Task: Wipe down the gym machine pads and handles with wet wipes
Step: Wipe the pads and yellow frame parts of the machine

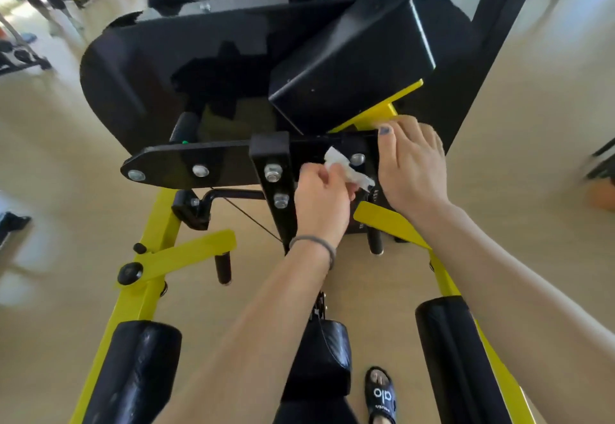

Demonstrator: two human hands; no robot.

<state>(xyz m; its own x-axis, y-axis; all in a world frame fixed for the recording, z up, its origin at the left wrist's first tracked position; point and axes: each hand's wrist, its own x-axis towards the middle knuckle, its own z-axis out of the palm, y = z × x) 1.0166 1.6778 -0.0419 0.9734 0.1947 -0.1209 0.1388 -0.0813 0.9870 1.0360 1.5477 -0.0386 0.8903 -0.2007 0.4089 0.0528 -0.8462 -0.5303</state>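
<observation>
At the lower left a rounded black pad (133, 373) with creased, glossy vinyl sits on a yellow painted steel frame (156, 224), whose square tubes run up toward a flat black plate (186, 167) studded with shiny hex bolts. A short black foam-gripped handle (222, 269) hangs down from a yellow crossbar beside it. Behind rises the broad, smooth black shroud (139, 67), and a boxy, sharp-edged black cover (352, 54) tilts over the middle. In the centre the left hand (321, 202), a grey band at its wrist, has its fingers curled round a crumpled white wipe (346, 167), which is pressed to the black bracket face just beside a round bolt. Below it a narrow padded seat (327, 343) gleams. The right hand (411, 165) lies flat with fingers straight and close together over the bracket's right edge, the thumb with a blue-painted nail touching the top by a yellow bar. At the lower right stand a long cylindrical black pad (456, 357) and a foot in a black slide sandal (381, 393) on the pale, smooth floor (532, 124).
</observation>
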